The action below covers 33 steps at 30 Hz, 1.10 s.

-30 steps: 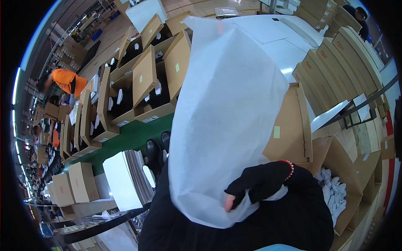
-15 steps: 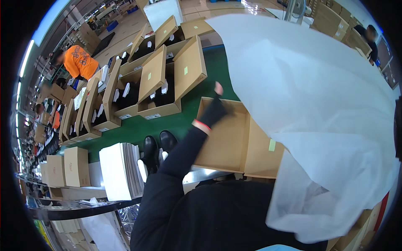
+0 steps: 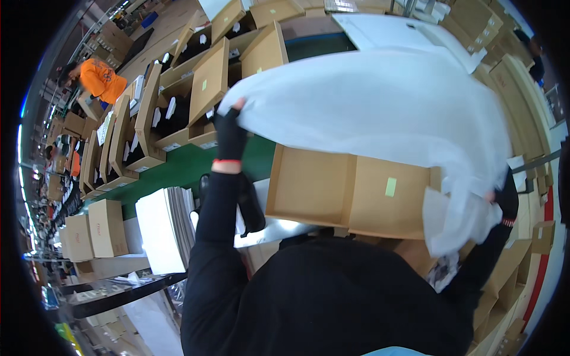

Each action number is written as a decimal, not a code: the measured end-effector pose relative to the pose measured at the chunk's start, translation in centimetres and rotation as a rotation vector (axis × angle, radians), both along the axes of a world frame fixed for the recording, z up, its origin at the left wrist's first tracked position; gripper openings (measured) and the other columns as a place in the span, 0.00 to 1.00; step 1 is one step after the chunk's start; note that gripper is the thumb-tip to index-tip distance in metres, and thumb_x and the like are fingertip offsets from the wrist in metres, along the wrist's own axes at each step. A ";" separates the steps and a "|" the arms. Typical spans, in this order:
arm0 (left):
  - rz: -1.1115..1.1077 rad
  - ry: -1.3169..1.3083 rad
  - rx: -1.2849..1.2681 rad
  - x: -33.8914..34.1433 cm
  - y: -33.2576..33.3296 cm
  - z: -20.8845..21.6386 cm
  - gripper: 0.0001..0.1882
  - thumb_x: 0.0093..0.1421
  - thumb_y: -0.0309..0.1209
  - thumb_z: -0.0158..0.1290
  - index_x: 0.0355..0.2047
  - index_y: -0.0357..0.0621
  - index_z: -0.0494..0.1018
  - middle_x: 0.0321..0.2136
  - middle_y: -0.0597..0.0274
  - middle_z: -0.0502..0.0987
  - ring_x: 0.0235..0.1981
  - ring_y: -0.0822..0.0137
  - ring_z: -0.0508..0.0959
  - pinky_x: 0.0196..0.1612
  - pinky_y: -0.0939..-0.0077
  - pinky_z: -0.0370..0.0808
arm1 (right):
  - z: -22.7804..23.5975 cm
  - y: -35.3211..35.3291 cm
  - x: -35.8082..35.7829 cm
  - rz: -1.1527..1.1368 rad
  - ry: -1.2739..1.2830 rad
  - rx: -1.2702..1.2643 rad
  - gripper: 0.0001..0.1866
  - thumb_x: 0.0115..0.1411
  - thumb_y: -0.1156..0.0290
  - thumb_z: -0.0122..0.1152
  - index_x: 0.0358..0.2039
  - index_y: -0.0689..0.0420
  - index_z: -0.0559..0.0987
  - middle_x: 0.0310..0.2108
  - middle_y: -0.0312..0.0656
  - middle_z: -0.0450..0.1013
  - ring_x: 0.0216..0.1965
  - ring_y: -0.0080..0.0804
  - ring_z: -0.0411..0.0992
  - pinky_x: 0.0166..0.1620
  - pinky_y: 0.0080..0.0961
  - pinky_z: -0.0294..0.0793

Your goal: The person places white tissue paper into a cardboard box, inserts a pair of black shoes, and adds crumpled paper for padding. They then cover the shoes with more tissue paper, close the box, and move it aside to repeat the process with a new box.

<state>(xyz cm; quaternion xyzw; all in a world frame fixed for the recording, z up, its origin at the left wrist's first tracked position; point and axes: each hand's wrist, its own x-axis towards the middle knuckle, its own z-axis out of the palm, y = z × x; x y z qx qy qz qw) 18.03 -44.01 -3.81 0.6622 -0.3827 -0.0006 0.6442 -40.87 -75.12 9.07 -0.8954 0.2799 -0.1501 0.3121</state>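
Observation:
A big sheet of white tissue paper (image 3: 380,101) is stretched between my hands, bowed over the far side of the work surface. My left hand (image 3: 231,130), in a black fingerless glove, is closed on its left end. At the right, my right hand (image 3: 503,199) is closed on the other end, its fingers partly covered by crumpled paper. Below the sheet lies an open brown cardboard box (image 3: 309,187), its bare bottom showing. The lid (image 3: 389,204), with a green sticker, is folded out to the right. Black boots (image 3: 250,207) stand left of the box, partly hidden by my left arm.
Open shoe boxes (image 3: 178,113) with black footwear line the green table (image 3: 255,157) at the far left. A stack of white sheets (image 3: 163,228) and closed cartons (image 3: 107,228) stand at near left. A person in an orange shirt (image 3: 102,80) works farther off.
My left hand has moved left and now grips the sheet's end. The sheet has swung off to the left and lowered, uncovering my right hand and more of the box lid.

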 end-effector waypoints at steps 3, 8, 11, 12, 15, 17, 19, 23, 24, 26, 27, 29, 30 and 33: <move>0.061 0.649 0.106 -0.4 7.3 -1.6 0.24 0.54 0.27 0.57 0.52 0.37 0.69 0.39 0.63 0.76 0.35 0.67 0.76 0.41 0.74 0.72 | -3.1 -4.5 1.5 -0.055 0.487 0.084 0.52 0.36 0.61 0.75 0.61 0.65 0.59 0.53 0.53 0.66 0.54 0.40 0.66 0.55 0.31 0.65; 0.087 0.834 0.168 -1.3 16.9 -10.0 0.19 0.56 0.30 0.55 0.47 0.36 0.69 0.40 0.60 0.75 0.38 0.68 0.74 0.41 0.73 0.71 | -4.6 -8.3 8.7 -0.155 0.565 0.239 0.33 0.40 0.64 0.72 0.47 0.64 0.73 0.42 0.45 0.73 0.41 0.31 0.72 0.45 0.27 0.71; 0.394 -0.123 0.766 -1.0 18.7 -9.6 0.22 0.55 0.29 0.55 0.49 0.33 0.66 0.43 0.56 0.73 0.40 0.64 0.74 0.43 0.66 0.71 | -6.1 -11.4 9.8 -0.108 0.533 0.241 0.27 0.47 0.63 0.69 0.46 0.62 0.75 0.36 0.41 0.74 0.38 0.26 0.71 0.43 0.24 0.70; 0.588 0.245 0.277 -1.2 18.6 -8.8 0.21 0.57 0.25 0.55 0.50 0.36 0.64 0.42 0.57 0.72 0.41 0.62 0.74 0.41 0.73 0.72 | -6.1 -10.9 11.5 -0.080 0.553 0.268 0.28 0.48 0.63 0.68 0.47 0.62 0.74 0.36 0.40 0.75 0.38 0.26 0.71 0.44 0.23 0.70; 0.910 -0.631 0.249 -4.3 13.5 -2.5 0.27 0.58 0.26 0.56 0.56 0.38 0.62 0.49 0.50 0.72 0.46 0.55 0.74 0.50 0.62 0.69 | -5.1 -8.4 14.2 0.010 0.509 0.402 0.31 0.49 0.62 0.67 0.53 0.62 0.71 0.39 0.40 0.75 0.40 0.24 0.70 0.45 0.21 0.69; 0.570 -0.577 0.417 -3.6 12.2 -3.6 0.25 0.58 0.30 0.56 0.54 0.38 0.65 0.49 0.48 0.72 0.47 0.54 0.74 0.51 0.62 0.69 | -5.3 -9.8 11.8 0.092 0.326 0.562 0.35 0.50 0.62 0.67 0.56 0.61 0.68 0.41 0.40 0.76 0.42 0.23 0.70 0.47 0.20 0.68; 0.318 -0.397 0.680 -5.8 10.0 -4.0 0.23 0.55 0.39 0.58 0.47 0.38 0.72 0.44 0.49 0.75 0.46 0.50 0.74 0.53 0.61 0.66 | -4.5 -8.7 8.5 0.145 0.310 0.697 0.41 0.46 0.67 0.69 0.60 0.62 0.64 0.51 0.42 0.71 0.51 0.27 0.67 0.55 0.26 0.63; -0.006 -0.445 0.846 -8.1 9.1 -9.1 0.18 0.57 0.41 0.54 0.42 0.43 0.75 0.32 0.53 0.79 0.33 0.54 0.78 0.41 0.62 0.70 | -7.0 -9.3 0.4 0.224 1.134 -0.029 0.49 0.33 0.60 0.73 0.58 0.62 0.66 0.52 0.54 0.68 0.55 0.43 0.66 0.57 0.32 0.63; -0.029 -0.345 0.845 -8.6 9.2 -10.1 0.17 0.58 0.40 0.53 0.43 0.43 0.75 0.32 0.52 0.79 0.33 0.53 0.78 0.40 0.62 0.70 | -6.5 -9.5 -0.7 0.089 0.940 0.079 0.49 0.34 0.61 0.74 0.59 0.61 0.66 0.52 0.49 0.69 0.50 0.35 0.68 0.54 0.30 0.66; -0.080 -0.142 0.850 -9.2 9.6 -12.0 0.17 0.59 0.39 0.51 0.44 0.43 0.75 0.33 0.52 0.79 0.33 0.52 0.78 0.37 0.61 0.72 | -3.7 -9.6 -2.7 -0.255 0.484 0.339 0.49 0.37 0.59 0.73 0.61 0.60 0.63 0.53 0.42 0.68 0.47 0.27 0.69 0.51 0.26 0.68; -0.061 -0.117 0.881 -9.5 9.7 -12.3 0.17 0.60 0.38 0.50 0.45 0.42 0.74 0.34 0.52 0.79 0.33 0.51 0.78 0.37 0.61 0.72 | -0.7 -9.2 -2.4 -0.172 0.270 0.333 0.46 0.40 0.60 0.71 0.60 0.60 0.63 0.53 0.42 0.68 0.48 0.29 0.68 0.52 0.27 0.67; -0.013 -0.080 0.949 -9.9 9.8 -12.1 0.17 0.61 0.37 0.48 0.46 0.42 0.74 0.34 0.51 0.79 0.33 0.50 0.78 0.35 0.60 0.73 | 2.6 -9.0 -1.6 -0.088 0.035 0.318 0.42 0.43 0.62 0.68 0.59 0.59 0.65 0.53 0.42 0.68 0.51 0.30 0.67 0.54 0.28 0.66; -0.028 -0.026 0.939 -9.8 9.9 -11.8 0.18 0.62 0.40 0.47 0.46 0.41 0.74 0.34 0.48 0.79 0.34 0.50 0.78 0.36 0.59 0.73 | 2.8 -9.3 -1.4 -0.087 0.023 0.310 0.40 0.44 0.63 0.67 0.59 0.59 0.65 0.53 0.42 0.68 0.52 0.31 0.66 0.55 0.28 0.65; -0.281 0.193 0.801 -7.9 9.2 -12.4 0.22 0.64 0.44 0.45 0.49 0.41 0.71 0.36 0.44 0.78 0.35 0.47 0.78 0.37 0.58 0.73 | -1.7 -19.9 -8.0 -0.143 0.723 -0.066 0.41 0.39 0.67 0.69 0.57 0.60 0.67 0.54 0.45 0.67 0.56 0.32 0.64 0.59 0.28 0.61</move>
